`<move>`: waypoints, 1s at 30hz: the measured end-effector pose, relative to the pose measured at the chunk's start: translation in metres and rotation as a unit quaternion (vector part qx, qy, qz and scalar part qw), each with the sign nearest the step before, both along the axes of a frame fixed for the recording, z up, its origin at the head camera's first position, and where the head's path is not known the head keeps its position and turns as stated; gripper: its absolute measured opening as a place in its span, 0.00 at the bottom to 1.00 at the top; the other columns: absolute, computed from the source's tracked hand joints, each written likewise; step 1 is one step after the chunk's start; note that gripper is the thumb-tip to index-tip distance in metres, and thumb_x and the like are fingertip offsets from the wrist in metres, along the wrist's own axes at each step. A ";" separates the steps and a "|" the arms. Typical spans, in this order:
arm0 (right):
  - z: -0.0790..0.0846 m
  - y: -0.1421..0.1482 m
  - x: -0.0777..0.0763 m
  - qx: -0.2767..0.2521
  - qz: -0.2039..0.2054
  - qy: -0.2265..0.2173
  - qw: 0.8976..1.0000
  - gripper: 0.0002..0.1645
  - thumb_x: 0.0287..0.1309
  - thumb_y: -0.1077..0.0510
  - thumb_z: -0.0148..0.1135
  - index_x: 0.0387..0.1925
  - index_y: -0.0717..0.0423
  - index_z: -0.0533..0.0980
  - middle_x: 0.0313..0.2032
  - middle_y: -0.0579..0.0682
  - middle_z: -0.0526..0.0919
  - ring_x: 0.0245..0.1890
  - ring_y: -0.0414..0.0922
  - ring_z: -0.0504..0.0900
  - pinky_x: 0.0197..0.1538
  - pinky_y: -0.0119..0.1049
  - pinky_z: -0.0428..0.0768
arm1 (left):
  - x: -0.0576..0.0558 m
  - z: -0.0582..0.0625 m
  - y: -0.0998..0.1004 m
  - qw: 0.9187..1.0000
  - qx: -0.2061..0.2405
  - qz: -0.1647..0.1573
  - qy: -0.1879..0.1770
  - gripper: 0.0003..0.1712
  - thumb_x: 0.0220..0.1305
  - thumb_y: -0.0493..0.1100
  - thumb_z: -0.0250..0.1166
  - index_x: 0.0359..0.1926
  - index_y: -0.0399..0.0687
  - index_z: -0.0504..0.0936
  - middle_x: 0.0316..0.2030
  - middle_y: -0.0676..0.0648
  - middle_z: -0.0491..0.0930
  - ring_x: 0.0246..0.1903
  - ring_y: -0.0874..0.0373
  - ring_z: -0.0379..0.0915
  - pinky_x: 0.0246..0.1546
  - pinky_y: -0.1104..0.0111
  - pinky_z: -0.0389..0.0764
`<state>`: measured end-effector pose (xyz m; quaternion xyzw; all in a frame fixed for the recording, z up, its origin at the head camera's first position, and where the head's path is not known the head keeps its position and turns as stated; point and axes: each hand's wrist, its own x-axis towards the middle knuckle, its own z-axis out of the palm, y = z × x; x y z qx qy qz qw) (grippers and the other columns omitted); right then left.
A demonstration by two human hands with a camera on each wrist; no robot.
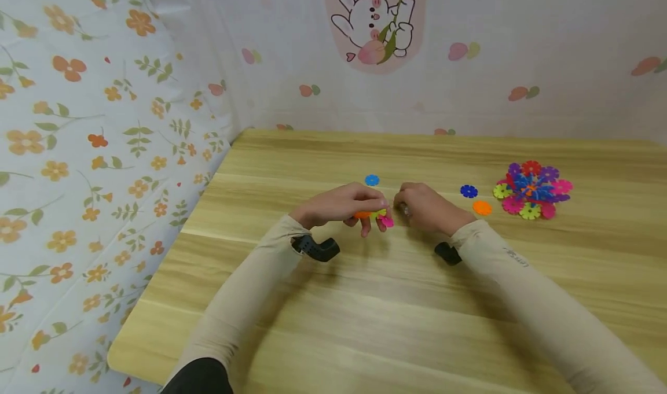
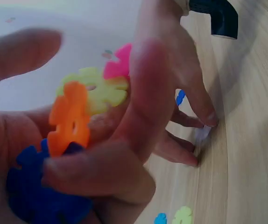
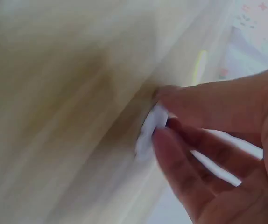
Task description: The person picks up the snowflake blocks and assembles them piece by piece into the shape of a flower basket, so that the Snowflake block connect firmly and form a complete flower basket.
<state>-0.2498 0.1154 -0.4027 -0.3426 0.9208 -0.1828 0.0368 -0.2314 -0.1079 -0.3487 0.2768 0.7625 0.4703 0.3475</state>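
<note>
My left hand (image 1: 346, 202) holds a joined chain of notched plastic flower discs above the table. The left wrist view shows its blue disc (image 2: 45, 191) near the palm, then an orange disc (image 2: 70, 116), a yellow-green disc (image 2: 94, 88) and a pink disc (image 2: 119, 63). Fingers curl around the blue end while the thumb stands away. Just to the right, my right hand (image 1: 427, 207) pinches a whitish disc (image 3: 151, 129) between thumb and fingertips, close to the tabletop. The head view mostly hides that disc behind the hand.
A light blue disc (image 1: 372, 180) lies beyond the hands on the wooden table (image 1: 354, 324). To the right are a dark blue disc (image 1: 469, 191), an orange disc (image 1: 482, 207) and a many-coloured cluster of joined discs (image 1: 531, 190). A patterned curtain (image 1: 260, 52) hangs behind.
</note>
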 end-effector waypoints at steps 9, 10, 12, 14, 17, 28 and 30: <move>0.008 0.026 -0.001 -0.006 0.002 -0.008 1.000 0.24 0.51 0.76 0.62 0.52 0.65 0.80 0.48 0.61 0.85 0.47 0.57 0.83 0.52 0.54 0.83 | -0.001 -0.002 0.004 0.997 0.007 0.002 0.070 0.10 0.67 0.49 0.68 0.46 0.54 0.83 0.39 0.46 0.84 0.35 0.46 0.86 0.30 0.69 0.66; 0.010 0.030 -0.002 0.003 0.000 -0.010 1.000 0.24 0.51 0.75 0.63 0.52 0.64 0.81 0.49 0.60 0.85 0.49 0.58 0.83 0.53 0.55 0.83 | -0.001 -0.002 0.004 0.998 0.009 0.007 0.068 0.11 0.67 0.48 0.67 0.49 0.53 0.82 0.39 0.44 0.85 0.35 0.43 0.85 0.30 0.68 0.66; 0.014 0.035 -0.005 0.017 -0.002 -0.016 1.000 0.22 0.50 0.74 0.66 0.49 0.63 0.82 0.48 0.60 0.85 0.50 0.58 0.83 0.53 0.55 0.83 | -0.002 -0.002 0.003 0.998 0.009 0.013 0.062 0.15 0.68 0.47 0.66 0.54 0.54 0.81 0.40 0.39 0.85 0.36 0.37 0.83 0.30 0.68 0.66; 0.014 0.040 -0.008 0.025 0.001 -0.018 1.000 0.19 0.50 0.73 0.69 0.46 0.62 0.84 0.47 0.59 0.86 0.49 0.58 0.84 0.52 0.54 0.83 | -0.002 -0.002 0.003 0.998 0.007 0.014 0.053 0.19 0.69 0.46 0.65 0.60 0.54 0.78 0.42 0.35 0.86 0.37 0.34 0.81 0.31 0.68 0.67; 0.011 0.044 -0.011 0.014 -0.003 -0.035 0.999 0.17 0.48 0.72 0.73 0.42 0.60 0.85 0.43 0.57 0.88 0.44 0.54 0.85 0.48 0.50 0.85 | -0.003 -0.003 0.004 0.999 0.003 0.012 0.049 0.22 0.70 0.48 0.64 0.64 0.57 0.77 0.44 0.36 0.87 0.41 0.37 0.83 0.32 0.70 0.66; 0.015 0.046 0.008 -0.097 -0.050 -0.027 0.994 0.05 0.57 0.64 0.71 0.35 0.53 0.87 0.31 0.47 0.88 0.28 0.40 0.81 0.33 0.34 0.80 | 0.000 -0.007 0.006 0.996 0.071 0.034 0.044 0.20 0.70 0.43 0.64 0.61 0.49 0.79 0.45 0.42 0.88 0.47 0.39 0.85 0.55 0.53 0.82; 0.021 0.044 0.022 -0.170 -0.066 -0.038 0.982 0.06 0.59 0.62 0.70 0.39 0.55 0.87 0.30 0.49 0.88 0.25 0.40 0.81 0.30 0.32 0.81 | 0.002 -0.009 0.007 0.993 0.093 0.043 0.058 0.21 0.68 0.40 0.66 0.61 0.48 0.78 0.44 0.40 0.88 0.47 0.42 0.85 0.55 0.59 0.83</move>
